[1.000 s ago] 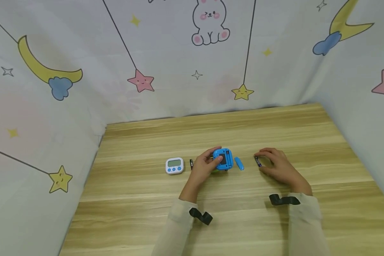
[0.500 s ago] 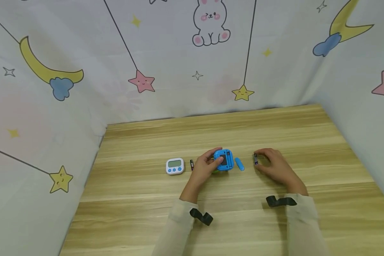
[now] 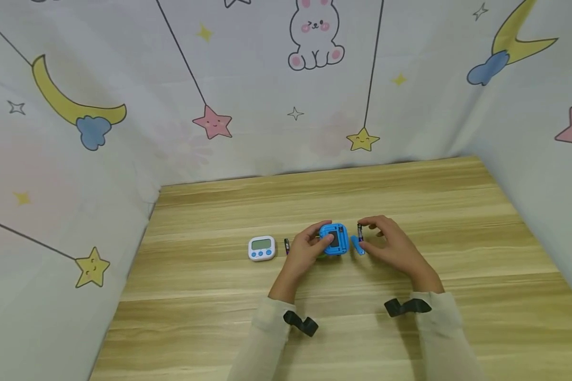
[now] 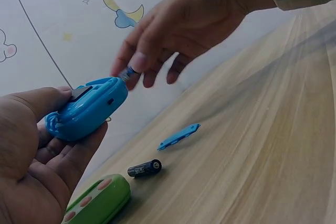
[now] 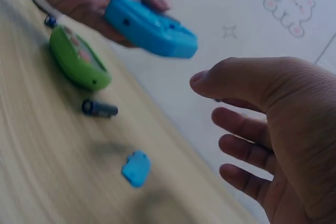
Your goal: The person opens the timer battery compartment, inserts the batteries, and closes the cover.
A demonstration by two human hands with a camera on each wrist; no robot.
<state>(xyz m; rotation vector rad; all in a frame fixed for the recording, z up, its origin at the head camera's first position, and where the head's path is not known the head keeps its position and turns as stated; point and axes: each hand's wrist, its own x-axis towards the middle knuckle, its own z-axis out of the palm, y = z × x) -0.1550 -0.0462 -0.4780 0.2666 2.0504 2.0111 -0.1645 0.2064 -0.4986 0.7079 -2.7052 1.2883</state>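
Observation:
My left hand [image 3: 316,238] grips a blue timer [image 3: 333,239] a little above the wooden table, its open back facing up. The same blue timer [image 4: 86,109] shows in the left wrist view, held between my thumb and fingers. My right hand [image 3: 366,230] pinches a small black battery [image 3: 360,231] just right of the timer; the battery tip [image 4: 125,73] is almost at the timer's upper edge. A blue battery cover [image 3: 357,246] lies on the table below the right hand. A green timer [image 4: 100,202] lies under the blue one, with a loose battery [image 4: 144,169] beside it.
A white timer [image 3: 261,247] sits on the table [image 3: 343,328] left of my hands, with another battery [image 3: 286,245] beside it. Cartoon-printed fabric walls [image 3: 267,95] close in the table at the back, left and right.
My right hand lifted the battery off the table and carried it left, from well right of the cover to the blue timer's side. The left hand kept the timer still.

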